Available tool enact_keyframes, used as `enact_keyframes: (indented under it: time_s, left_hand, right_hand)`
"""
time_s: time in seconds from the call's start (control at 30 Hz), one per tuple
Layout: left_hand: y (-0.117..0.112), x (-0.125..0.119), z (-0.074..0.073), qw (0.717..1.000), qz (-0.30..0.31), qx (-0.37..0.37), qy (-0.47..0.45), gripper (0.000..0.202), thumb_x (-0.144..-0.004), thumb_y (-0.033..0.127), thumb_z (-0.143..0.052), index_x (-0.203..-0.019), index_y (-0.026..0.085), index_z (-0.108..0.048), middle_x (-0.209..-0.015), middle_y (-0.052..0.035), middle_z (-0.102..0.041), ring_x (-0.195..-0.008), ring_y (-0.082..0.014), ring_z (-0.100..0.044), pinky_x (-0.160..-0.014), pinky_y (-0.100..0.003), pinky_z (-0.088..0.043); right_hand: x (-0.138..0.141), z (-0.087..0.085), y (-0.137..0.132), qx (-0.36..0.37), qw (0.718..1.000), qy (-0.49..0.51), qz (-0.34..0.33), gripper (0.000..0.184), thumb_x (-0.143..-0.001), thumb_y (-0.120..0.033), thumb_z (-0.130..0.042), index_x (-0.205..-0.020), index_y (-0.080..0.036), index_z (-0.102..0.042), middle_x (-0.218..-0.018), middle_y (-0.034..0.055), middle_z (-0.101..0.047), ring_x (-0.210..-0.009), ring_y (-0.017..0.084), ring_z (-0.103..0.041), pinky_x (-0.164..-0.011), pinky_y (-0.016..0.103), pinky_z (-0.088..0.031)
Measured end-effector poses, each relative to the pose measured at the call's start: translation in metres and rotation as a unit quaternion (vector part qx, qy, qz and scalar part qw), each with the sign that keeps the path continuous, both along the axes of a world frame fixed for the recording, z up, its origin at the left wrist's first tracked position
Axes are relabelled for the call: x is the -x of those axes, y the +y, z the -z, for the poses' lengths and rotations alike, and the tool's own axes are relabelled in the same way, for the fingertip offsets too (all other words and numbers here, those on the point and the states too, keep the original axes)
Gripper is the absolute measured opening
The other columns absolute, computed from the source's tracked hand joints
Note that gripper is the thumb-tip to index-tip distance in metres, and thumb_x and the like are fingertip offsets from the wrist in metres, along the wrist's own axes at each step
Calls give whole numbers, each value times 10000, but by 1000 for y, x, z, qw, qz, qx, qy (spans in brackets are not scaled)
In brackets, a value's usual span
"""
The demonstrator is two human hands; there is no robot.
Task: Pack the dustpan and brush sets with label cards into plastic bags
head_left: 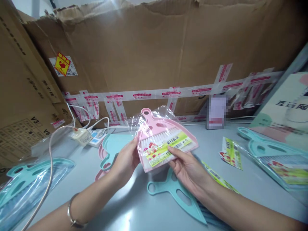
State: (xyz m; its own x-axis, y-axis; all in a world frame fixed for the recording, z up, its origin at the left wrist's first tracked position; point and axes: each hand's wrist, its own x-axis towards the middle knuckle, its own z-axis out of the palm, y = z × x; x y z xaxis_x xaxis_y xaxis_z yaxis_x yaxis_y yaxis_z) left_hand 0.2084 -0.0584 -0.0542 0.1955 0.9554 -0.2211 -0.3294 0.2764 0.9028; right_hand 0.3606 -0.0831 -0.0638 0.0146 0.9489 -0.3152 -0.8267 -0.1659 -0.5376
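Note:
A pink dustpan and brush set (156,126) in a clear plastic bag is held up over the table between both hands. White bristles and a green and yellow printed card show on its front. My left hand (128,158) grips its left edge, the thumb along the side. My right hand (186,166) pinches the lower right edge, its thumb lying on the card. Below the right hand lies a turquoise brush (179,197), its bristles partly hidden by the forearm. Behind my left hand rest a turquoise dustpan (117,144) and pink pieces, partly covered.
Bagged turquoise sets lie at the left (40,176) and at the right (271,150). Loose printed cards (232,154) are on the table. A phone (216,112) leans on the cardboard wall (154,51). A white cable (51,160) runs from a charger (83,137) across the left side.

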Motion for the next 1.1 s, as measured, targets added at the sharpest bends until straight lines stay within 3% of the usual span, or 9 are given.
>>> enact_keyframes:
  time_s: [0.17,0.37,0.47,0.57,0.7,0.83,0.93,1.0,1.1]
  left_hand:
    - [-16,-2,16,1000,19,-18,-1,445,-818,405,-572,-1157,117,-566,-1179,-146,-616,-1080,-279,-566,-892,-373,-456]
    - [-25,3,14,996,84,-12,-16,439,-834,434,-554,-1174,158,-546,-1255,-130,-567,-1107,-264,-554,-865,-366,-487]
    - [-28,0,16,994,101,-34,9,513,-728,301,-713,-1191,191,-520,-1219,-111,-589,-1030,-229,-595,-796,-303,-507]
    - [-31,-4,22,993,100,-50,28,546,-686,249,-751,-1174,161,-522,-1105,-122,-641,-906,-193,-632,-734,-259,-503]
    - [-34,-7,21,996,72,-50,23,479,-726,278,-715,-1147,134,-538,-1065,-129,-656,-846,-176,-642,-708,-249,-501]
    - [-31,-3,14,998,57,-38,6,346,-752,247,-686,-1065,119,-610,-1033,-118,-674,-876,-174,-641,-779,-256,-505]
    - [-24,4,11,999,44,8,-9,285,-737,186,-693,-1007,102,-654,-994,-111,-691,-823,-146,-656,-765,-216,-519]
    - [-20,9,9,999,33,35,-20,261,-713,148,-707,-966,92,-675,-918,-103,-710,-762,-129,-663,-708,-181,-529]
    - [-18,14,4,998,10,47,-28,181,-699,121,-714,-873,74,-704,-807,-92,-720,-691,-111,-660,-634,-138,-529]
  right_hand:
    - [-1,3,4,15,999,-9,30,497,-801,28,-531,-1232,-214,-479,-904,33,-706,-758,138,-691,-567,170,-580]
    - [1,7,3,2,999,-18,27,486,-793,11,-549,-1217,-218,-490,-907,27,-704,-767,132,-688,-607,171,-579]
    - [3,9,3,-3,1000,-21,23,485,-776,1,-572,-1206,-210,-498,-894,26,-704,-765,129,-685,-621,171,-574]
    - [4,10,1,-12,999,-28,16,486,-739,-35,-632,-1178,-207,-516,-903,25,-702,-777,138,-683,-643,191,-576]
    - [2,8,0,-39,998,-46,-16,497,-671,-120,-731,-1131,-192,-555,-940,37,-697,-801,147,-678,-637,185,-572]
    - [-4,1,2,-61,991,-78,-92,428,-669,-144,-738,-1075,-175,-606,-956,41,-696,-823,129,-673,-652,150,-558]
    - [-19,-8,8,-102,960,-138,-221,336,-684,-132,-719,-1012,-152,-651,-956,49,-701,-846,119,-670,-719,150,-547]
    - [-37,-15,16,-133,914,-215,-319,276,-702,-161,-705,-974,-135,-674,-957,67,-705,-837,116,-672,-705,143,-540]
    - [-68,-23,30,-150,830,-369,-390,197,-737,-304,-673,-763,-111,-700,-683,68,-706,-545,96,-645,-466,127,-494]
